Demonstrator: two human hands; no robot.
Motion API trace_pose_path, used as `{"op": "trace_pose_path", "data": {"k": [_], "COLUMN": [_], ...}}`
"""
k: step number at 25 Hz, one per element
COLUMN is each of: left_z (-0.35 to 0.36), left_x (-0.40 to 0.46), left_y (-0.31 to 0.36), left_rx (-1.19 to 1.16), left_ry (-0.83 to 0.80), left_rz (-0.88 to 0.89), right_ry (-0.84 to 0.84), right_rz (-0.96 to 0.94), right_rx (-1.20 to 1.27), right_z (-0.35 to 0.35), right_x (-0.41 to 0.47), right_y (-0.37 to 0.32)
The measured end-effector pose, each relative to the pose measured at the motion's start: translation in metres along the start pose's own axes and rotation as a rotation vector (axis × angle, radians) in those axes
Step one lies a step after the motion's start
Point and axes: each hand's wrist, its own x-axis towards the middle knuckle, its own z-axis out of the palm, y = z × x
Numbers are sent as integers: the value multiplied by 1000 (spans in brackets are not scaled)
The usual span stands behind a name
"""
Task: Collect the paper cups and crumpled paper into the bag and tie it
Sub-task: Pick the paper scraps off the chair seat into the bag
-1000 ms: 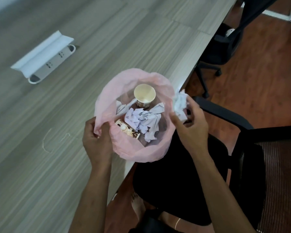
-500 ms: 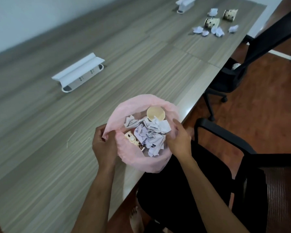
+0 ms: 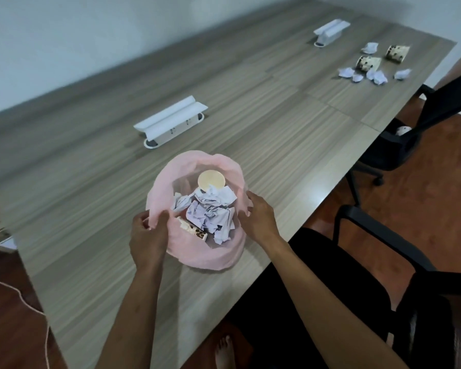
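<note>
Pinching the pink bag's [image 3: 205, 258] rim on its left side, left hand [image 3: 148, 237] has fingers curled over a fold of plastic. Right hand [image 3: 258, 217] grips the rim opposite, thumb and fingers curled on it. Bag sits open near the table's [image 3: 91, 222] right edge. Inside: crumpled paper [image 3: 210, 213], one upright paper cup [image 3: 211, 180], one cup on its side [image 3: 193, 230]. More cups [image 3: 367, 63] and paper balls [image 3: 377, 75] lie at the table's far right corner.
</note>
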Motion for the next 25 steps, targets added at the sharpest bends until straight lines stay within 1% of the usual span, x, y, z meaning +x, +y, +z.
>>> {"op": "trace_pose_path", "data": {"k": [3, 5, 8, 11, 13, 17, 19, 21, 25], "left_z": [-14, -18, -17, -8, 2, 27, 44, 63, 94], "left_x": [-5, -16, -41, -85, -122, -213, -278, -347, -466], "left_y": [9, 21, 42, 58, 67, 83, 87, 82, 61], "left_rx": [33, 98, 239, 430, 485, 383, 305, 279, 394], "left_ry": [-50, -18, 39, -10, -97, -307, -461, -599, -850], "left_rz": [-5, 57, 242, 444, 514, 554, 520, 544, 690], "right_ry": [4, -10, -98, -132, -110, -11, 58, 175, 350], "right_rz": [27, 41, 44, 45, 46, 27, -1, -8, 49], "right_rx": [-21, -56, -115, -177, -187, -192, -275, -362, -455], "right_z": [-1, -11, -33, -68, -99, -179, -229, -278, -365], "right_x": [-12, -22, -38, -62, -83, -140, -177, -214, -272], "right_y": [0, 4, 13, 26, 38, 67, 89, 115, 171]}}
